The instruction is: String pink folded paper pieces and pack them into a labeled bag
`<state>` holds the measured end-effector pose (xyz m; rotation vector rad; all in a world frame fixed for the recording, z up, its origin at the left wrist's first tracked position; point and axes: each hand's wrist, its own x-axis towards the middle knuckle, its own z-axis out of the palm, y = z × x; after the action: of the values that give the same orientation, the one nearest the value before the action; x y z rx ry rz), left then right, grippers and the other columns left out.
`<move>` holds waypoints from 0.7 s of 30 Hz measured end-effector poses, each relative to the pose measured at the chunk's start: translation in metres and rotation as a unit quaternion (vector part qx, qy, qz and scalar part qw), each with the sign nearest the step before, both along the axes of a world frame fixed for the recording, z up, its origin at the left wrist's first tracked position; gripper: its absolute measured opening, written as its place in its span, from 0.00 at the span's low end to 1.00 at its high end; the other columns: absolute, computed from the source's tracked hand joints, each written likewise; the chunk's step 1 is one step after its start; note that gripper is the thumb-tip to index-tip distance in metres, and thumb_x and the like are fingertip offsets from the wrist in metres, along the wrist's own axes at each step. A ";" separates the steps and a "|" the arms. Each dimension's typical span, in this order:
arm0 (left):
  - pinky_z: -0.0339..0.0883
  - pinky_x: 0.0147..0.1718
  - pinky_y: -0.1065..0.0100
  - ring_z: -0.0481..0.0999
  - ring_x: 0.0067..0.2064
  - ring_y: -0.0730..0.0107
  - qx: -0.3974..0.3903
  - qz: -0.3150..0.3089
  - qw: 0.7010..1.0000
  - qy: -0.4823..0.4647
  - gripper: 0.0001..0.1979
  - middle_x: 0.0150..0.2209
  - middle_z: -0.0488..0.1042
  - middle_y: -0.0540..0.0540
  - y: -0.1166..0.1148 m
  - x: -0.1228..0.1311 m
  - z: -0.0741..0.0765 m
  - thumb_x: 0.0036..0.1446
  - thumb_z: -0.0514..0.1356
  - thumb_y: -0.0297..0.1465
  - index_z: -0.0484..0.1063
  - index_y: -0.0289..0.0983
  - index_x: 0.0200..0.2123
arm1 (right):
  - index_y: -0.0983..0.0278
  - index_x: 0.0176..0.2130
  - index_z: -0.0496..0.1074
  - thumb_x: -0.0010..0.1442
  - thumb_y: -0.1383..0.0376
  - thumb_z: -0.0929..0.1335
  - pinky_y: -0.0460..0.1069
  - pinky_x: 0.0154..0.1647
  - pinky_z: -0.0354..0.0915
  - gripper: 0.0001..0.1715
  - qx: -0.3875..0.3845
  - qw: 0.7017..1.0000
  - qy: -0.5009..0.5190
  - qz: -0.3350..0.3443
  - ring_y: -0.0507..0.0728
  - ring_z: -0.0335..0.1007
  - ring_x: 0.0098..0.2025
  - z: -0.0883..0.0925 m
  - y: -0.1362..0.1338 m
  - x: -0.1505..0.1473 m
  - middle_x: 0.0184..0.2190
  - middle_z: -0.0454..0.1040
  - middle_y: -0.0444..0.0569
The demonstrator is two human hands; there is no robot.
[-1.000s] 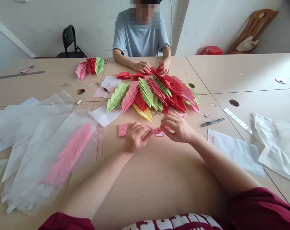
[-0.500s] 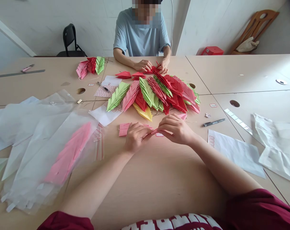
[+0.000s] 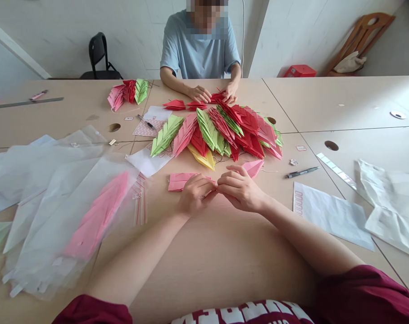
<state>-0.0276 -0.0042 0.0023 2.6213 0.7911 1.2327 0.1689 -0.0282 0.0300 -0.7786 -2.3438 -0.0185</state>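
Pink paper strip [image 3: 180, 182], one piece, lies on the table [image 3: 204, 265] beyond our left hand [image 3: 195, 194], its long axis running left to right, roughly along the far edge, its square end pointing to the left edge; our knuckles hide the right end. Our two hands meet tip to tip, the fingers of the left and the right hand [image 3: 240, 189] closed on a small pink fold [image 3: 216, 188] they nearly cover, and we cannot tell whether it belongs to the strip. Beyond our right hand, partly behind it, rests one pointed pink piece [image 3: 253, 168], its tip toward the far right corner. Farther out spreads one heap of folded paper [image 3: 224, 130] in red, pink and green, with one yellow piece [image 3: 203, 157]; the pieces overlap too much for us to count. At the far edge sits one co-worker [image 3: 200, 49], two hands on red paper [image 3: 217, 97]; toward the far left corner stands one smaller bundle [image 3: 127, 93]. Toward the left edge, clear bags [image 3: 59, 193] overlap beyond counting, pink paper blurred inside one; toward the right edge lie one pen [image 3: 302, 172], one white sheet [image 3: 329, 213] and one white bag [image 3: 393, 207], cut off by our view.
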 end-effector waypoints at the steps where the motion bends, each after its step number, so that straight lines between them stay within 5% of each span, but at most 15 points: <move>1: 0.63 0.35 0.66 0.71 0.33 0.70 -0.004 0.003 1.000 -0.003 0.05 0.30 0.77 0.50 0.001 0.000 0.000 0.59 0.59 0.28 0.70 0.38 0.30 | 0.61 0.41 0.70 0.65 0.72 0.61 0.58 0.60 0.55 0.11 0.001 1.000 0.008 -0.002 0.53 0.70 0.41 0.000 0.001 0.000 0.38 0.77 0.46; 7: 0.69 0.36 0.67 0.75 0.36 0.69 -0.022 0.002 1.000 -0.015 0.03 0.32 0.77 0.48 0.002 -0.002 0.000 0.60 0.59 0.30 0.72 0.38 0.34 | 0.59 0.39 0.72 0.63 0.62 0.68 0.58 0.60 0.55 0.04 -0.026 0.998 0.048 -0.033 0.54 0.72 0.41 0.000 0.009 0.009 0.34 0.77 0.43; 12: 0.70 0.30 0.74 0.74 0.31 0.76 -0.050 0.001 0.998 -0.042 0.04 0.36 0.76 0.47 -0.002 -0.002 0.003 0.60 0.60 0.29 0.70 0.38 0.40 | 0.60 0.35 0.72 0.62 0.63 0.69 0.57 0.57 0.58 0.03 -0.011 0.997 0.056 -0.043 0.53 0.72 0.39 -0.001 0.014 0.014 0.32 0.77 0.44; 21: 0.64 0.30 0.71 0.75 0.29 0.73 0.052 0.045 0.997 0.030 0.02 0.30 0.77 0.51 -0.006 -0.001 0.005 0.60 0.58 0.26 0.69 0.38 0.38 | 0.59 0.40 0.72 0.62 0.68 0.66 0.58 0.57 0.57 0.06 -0.024 0.998 0.035 -0.040 0.55 0.71 0.41 -0.001 0.010 0.012 0.35 0.77 0.45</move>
<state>-0.0291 -0.0105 0.0072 2.7445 0.8877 1.2561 0.1808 -0.0184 0.0292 -0.8827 -2.2534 0.0304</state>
